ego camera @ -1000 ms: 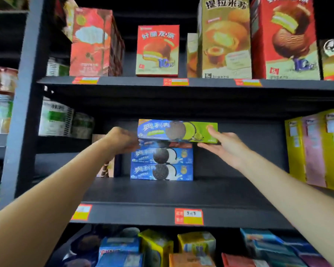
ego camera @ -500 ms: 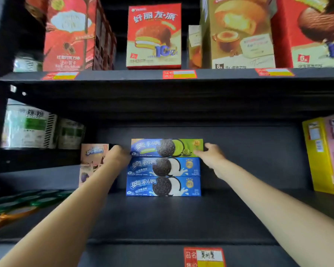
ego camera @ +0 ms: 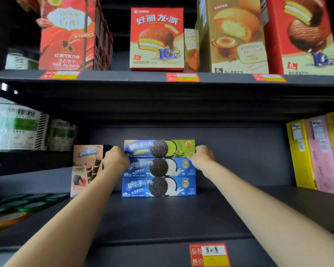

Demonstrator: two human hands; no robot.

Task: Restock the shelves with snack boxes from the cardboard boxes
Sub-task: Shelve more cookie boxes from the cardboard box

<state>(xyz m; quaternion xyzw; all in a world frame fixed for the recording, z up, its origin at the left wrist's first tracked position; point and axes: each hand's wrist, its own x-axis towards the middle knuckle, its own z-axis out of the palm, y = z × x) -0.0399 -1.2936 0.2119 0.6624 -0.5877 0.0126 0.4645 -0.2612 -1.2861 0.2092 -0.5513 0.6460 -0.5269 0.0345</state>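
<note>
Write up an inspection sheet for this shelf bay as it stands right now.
Surface: dark middle shelf, mostly bare in front of the stack.
Job's things: green-and-blue cookie box lies on top of two blue cookie boxes, stacked flat near the back wall.
Clutter: pink wafer-roll box stands upright left of the stack; yellow and pink boxes stand at the right end.
Grips: left hand at the top box's left end, right hand at its right end; fingers curled at the ends.
Cables: nothing seen.
Surroundings: upper shelf carries a red pie box and other snack cartons; price label on the shelf's front edge.
</note>
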